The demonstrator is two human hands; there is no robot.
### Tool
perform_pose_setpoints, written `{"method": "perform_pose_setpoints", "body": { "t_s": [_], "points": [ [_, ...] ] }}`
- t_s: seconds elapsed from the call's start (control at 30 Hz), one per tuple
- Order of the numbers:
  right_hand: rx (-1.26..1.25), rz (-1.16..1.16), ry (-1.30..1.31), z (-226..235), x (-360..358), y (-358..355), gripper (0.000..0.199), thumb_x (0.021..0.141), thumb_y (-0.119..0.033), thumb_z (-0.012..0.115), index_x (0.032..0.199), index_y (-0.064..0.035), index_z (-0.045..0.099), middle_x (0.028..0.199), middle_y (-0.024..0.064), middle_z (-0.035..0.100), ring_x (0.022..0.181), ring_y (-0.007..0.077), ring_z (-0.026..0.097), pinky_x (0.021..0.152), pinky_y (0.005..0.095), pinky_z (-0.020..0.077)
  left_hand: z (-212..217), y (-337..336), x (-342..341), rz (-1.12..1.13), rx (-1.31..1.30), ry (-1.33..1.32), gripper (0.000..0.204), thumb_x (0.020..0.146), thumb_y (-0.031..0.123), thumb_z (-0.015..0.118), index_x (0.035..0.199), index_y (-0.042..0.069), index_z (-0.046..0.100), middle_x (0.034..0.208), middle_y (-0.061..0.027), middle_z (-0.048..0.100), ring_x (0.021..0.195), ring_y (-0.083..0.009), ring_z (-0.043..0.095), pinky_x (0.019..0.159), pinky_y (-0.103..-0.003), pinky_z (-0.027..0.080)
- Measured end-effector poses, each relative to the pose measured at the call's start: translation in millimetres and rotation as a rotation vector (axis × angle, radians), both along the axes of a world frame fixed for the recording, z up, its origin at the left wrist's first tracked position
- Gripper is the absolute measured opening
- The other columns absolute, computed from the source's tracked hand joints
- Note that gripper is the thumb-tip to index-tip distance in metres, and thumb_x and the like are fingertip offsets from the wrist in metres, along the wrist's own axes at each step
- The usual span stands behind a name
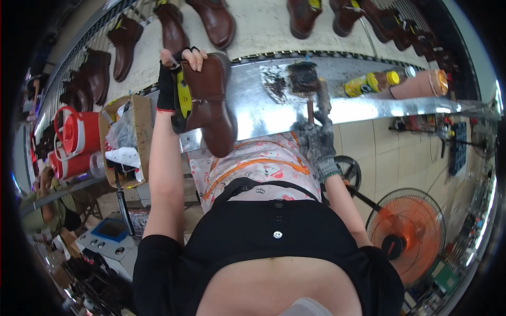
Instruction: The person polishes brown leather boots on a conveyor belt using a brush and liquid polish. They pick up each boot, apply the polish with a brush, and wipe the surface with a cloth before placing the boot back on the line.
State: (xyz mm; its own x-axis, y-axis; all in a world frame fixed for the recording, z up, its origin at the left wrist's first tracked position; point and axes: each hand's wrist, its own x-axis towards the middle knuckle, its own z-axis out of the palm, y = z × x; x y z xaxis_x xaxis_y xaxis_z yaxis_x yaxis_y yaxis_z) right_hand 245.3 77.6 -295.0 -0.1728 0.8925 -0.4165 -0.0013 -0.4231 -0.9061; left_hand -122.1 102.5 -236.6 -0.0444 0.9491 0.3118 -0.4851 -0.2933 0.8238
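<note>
My left hand [179, 66], in a black fingerless glove, grips a brown ankle boot [211, 102] by its upper, with the boot's sole side turned down toward me. A yellow insert shows inside the boot. My right hand [316, 139], in a grey knit glove, holds the handle of a dark, glue-caked brush [304, 79]. The brush head rests on a stained patch of the shiny metal bench [263, 110], to the right of the boot.
Several brown boots [174, 29] lie on the pale conveyor behind the bench. A yellow-capped bottle [371, 82] and a pink roll [421, 84] lie on the bench at right. A cardboard box [138, 137] and red jugs [76, 139] stand left; an orange fan [406, 231] is lower right.
</note>
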Motion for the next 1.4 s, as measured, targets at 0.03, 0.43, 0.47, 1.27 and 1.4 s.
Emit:
{"method": "perform_pose_setpoints", "body": {
  "t_s": [0.03, 0.43, 0.47, 1.27, 1.4],
  "points": [
    [-0.033, -0.132, 0.162, 16, -11, -9, 0.031, 0.085, -0.009, 0.057, 0.112, -0.0048, 0.041, 0.077, 0.0094, 0.062, 0.048, 0.0120, 0.054, 0.039, 0.0239, 0.0442, 6, -4, 1, -0.037, 0.109, -0.058, 0.071, 0.091, 0.062, 0.018, 0.061, 0.005, 0.047, 0.069, -0.0078, 0.046, 0.086, -0.0231, 0.040, 0.090, -0.034, 0.029],
    [0.450, 0.636, -0.090, 150, -31, 29, 0.069, 0.071, -0.013, 0.069, 0.133, -0.0069, 0.039, 0.117, 0.0141, 0.055, 0.098, 0.0198, 0.057, 0.078, 0.0301, 0.0490, 25, -10, 23, -0.088, 0.453, -0.094, 0.070, 0.087, 0.069, 0.018, 0.062, 0.012, 0.051, 0.063, -0.0005, 0.049, 0.082, -0.0190, 0.038, 0.092, -0.035, 0.024],
    [0.686, 0.747, -0.359, 156, -33, 34, 0.066, 0.072, -0.010, 0.066, 0.132, -0.0069, 0.040, 0.121, 0.0142, 0.053, 0.105, 0.0239, 0.056, 0.086, 0.0337, 0.0476, 24, -9, 22, -0.096, 0.471, -0.081, 0.070, 0.087, 0.069, 0.018, 0.062, 0.012, 0.050, 0.063, -0.0005, 0.049, 0.081, -0.0186, 0.039, 0.092, -0.035, 0.024],
    [0.907, 0.955, -0.421, 193, -65, 49, 0.053, 0.072, -0.009, 0.064, 0.123, -0.0109, 0.053, 0.120, 0.0127, 0.056, 0.111, 0.0306, 0.053, 0.096, 0.0379, 0.0402, 29, 0, 16, -0.312, 0.512, 0.046, 0.071, 0.082, 0.075, 0.026, 0.060, 0.013, 0.053, 0.065, 0.0031, 0.052, 0.084, -0.0167, 0.041, 0.101, -0.039, 0.017],
    [0.760, 0.930, -0.303, 198, -66, 53, 0.052, 0.067, -0.011, 0.064, 0.119, -0.0111, 0.057, 0.117, 0.0120, 0.058, 0.110, 0.0298, 0.054, 0.096, 0.0371, 0.0412, 28, 1, 16, -0.309, 0.514, 0.028, 0.071, 0.082, 0.075, 0.026, 0.061, 0.013, 0.053, 0.065, 0.0029, 0.052, 0.084, -0.0166, 0.041, 0.101, -0.038, 0.017]
  ]
}}
